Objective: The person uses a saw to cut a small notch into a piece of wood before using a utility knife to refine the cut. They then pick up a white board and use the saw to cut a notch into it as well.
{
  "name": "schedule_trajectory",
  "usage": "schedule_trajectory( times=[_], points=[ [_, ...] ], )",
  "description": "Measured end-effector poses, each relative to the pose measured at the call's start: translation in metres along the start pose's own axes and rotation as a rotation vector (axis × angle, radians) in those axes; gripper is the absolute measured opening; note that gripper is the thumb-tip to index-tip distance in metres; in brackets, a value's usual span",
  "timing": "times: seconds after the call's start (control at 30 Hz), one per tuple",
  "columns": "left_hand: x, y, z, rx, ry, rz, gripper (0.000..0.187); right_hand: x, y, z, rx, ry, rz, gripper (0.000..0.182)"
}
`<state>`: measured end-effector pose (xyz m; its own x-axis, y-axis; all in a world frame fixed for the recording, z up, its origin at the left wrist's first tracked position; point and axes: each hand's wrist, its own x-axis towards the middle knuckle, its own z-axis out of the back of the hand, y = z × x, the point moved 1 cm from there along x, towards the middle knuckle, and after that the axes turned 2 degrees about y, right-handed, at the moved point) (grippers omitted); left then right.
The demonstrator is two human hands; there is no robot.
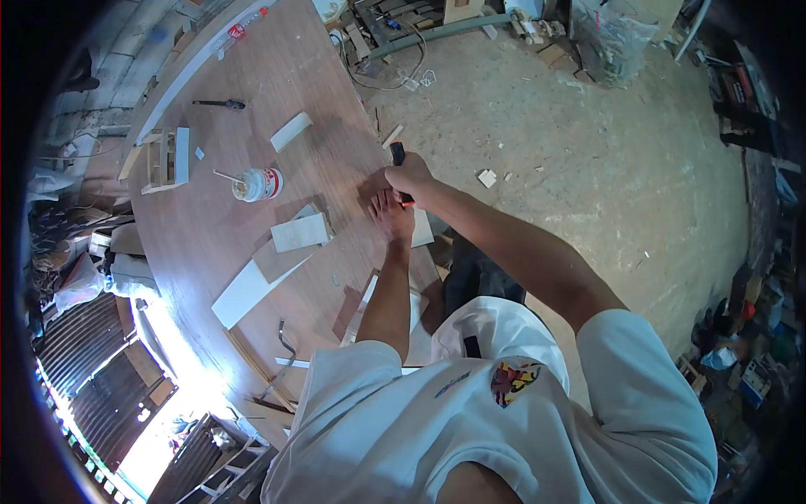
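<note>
My right hand (410, 178) is wrapped round a black-and-orange handled tool (397, 154) near the table's right edge. The black end sticks up past my fist and an orange part shows below it; I cannot tell what kind of tool it is. Just beside it, my left hand (392, 217) lies palm down with its fingers stretched out towards the tool. A pale board (421, 228) shows partly beneath my left wrist, jutting past the table edge. More pale pieces (369, 307) lie under my left forearm, partly hidden by it.
On the brown table (327, 92) stand a white tub with a stick (259, 184) and a small wooden frame (170, 161). Nearby lie white blocks (300, 233), a long white board (252, 290), a dark tool (220, 104) and a bottle (243, 25). Wood scraps (487, 177) dot the floor.
</note>
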<state>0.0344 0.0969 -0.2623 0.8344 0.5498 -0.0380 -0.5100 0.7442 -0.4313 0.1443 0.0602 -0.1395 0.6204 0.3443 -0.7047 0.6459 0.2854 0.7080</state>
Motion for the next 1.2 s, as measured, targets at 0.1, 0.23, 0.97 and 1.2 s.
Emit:
schedule_trajectory(
  times=[0.1,0.23,0.97,1.2],
  points=[
    [-0.003,0.003,-0.003,0.011,-0.096,-0.115,0.043,-0.034,0.034,-0.002,0.119,0.094,-0.037,0.008],
    [0.0,-0.008,0.003,0.003,-0.355,-0.16,0.037,-0.082,0.081,0.009,0.202,0.158,-0.116,0.009],
    [0.001,-0.007,0.004,0.047,-0.241,-0.174,0.019,-0.017,0.015,0.013,0.098,0.064,-0.102,0.006],
    [-0.002,-0.008,0.004,-0.007,-0.244,-0.151,0.032,-0.09,0.077,0.015,0.287,0.187,-0.102,0.014]
  ],
)
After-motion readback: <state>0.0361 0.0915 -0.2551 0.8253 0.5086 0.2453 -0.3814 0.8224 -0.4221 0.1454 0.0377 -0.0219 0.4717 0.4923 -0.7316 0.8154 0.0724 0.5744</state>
